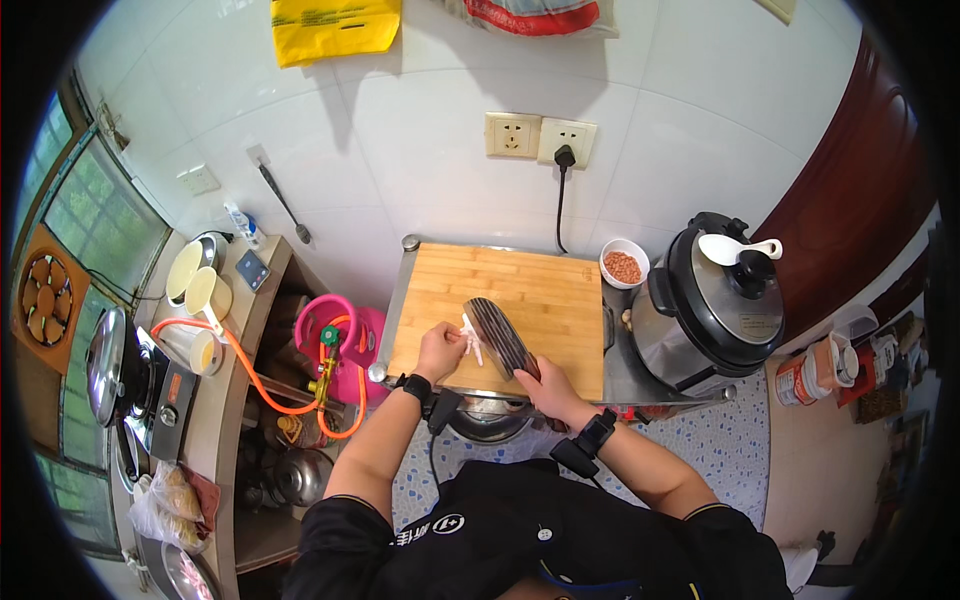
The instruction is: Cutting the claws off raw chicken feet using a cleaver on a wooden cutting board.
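A wooden cutting board lies on a metal-edged stand before me. My right hand is closed around the handle of a wide kitchen knife, whose blade slants up and left over the board. Pale pinkish strips of food, perhaps meat, lie on the board along the blade's left side. At their left is my left hand, fingertips drawn together at the strips; whether it grips one cannot be told. Part of the food may be hidden behind the blade.
Right of the board stand a white bowl of reddish-brown pieces and a large electric pressure cooker with a white spoon on its lid. At left are a pink gas cylinder with an orange hose and a counter with a gas stove.
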A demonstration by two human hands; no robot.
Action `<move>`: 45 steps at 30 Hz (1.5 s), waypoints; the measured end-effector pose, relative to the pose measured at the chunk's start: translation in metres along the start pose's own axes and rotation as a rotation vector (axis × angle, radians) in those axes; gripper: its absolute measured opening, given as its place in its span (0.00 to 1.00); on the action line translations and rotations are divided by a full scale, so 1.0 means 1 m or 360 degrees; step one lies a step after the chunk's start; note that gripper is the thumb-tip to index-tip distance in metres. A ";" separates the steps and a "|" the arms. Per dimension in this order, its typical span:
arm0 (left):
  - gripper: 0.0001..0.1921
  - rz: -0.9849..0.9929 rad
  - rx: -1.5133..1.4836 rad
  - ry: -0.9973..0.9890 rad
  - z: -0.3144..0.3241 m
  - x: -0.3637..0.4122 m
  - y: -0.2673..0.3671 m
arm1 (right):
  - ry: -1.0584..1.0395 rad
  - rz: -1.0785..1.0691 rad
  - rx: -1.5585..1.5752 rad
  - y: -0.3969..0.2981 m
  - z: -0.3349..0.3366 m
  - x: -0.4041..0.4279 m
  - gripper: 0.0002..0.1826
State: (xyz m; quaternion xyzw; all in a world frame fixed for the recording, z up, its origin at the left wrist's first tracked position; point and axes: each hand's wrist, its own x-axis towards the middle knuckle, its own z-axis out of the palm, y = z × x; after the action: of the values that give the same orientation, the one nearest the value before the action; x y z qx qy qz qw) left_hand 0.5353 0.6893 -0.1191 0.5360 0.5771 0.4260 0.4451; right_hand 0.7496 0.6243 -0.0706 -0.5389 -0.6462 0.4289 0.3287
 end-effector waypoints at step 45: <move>0.08 0.0356 0.0784 0.0009 0.026 -0.006 0.024 | -0.0118 -0.0080 -0.0292 -0.001 -0.013 -0.006 0.15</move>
State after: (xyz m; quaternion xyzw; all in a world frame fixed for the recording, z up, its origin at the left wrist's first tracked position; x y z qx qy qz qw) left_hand 0.5667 0.6852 -0.1016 0.6874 0.6018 0.3209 0.2497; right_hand 0.7618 0.6214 -0.0636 -0.5341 -0.7078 0.3792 0.2645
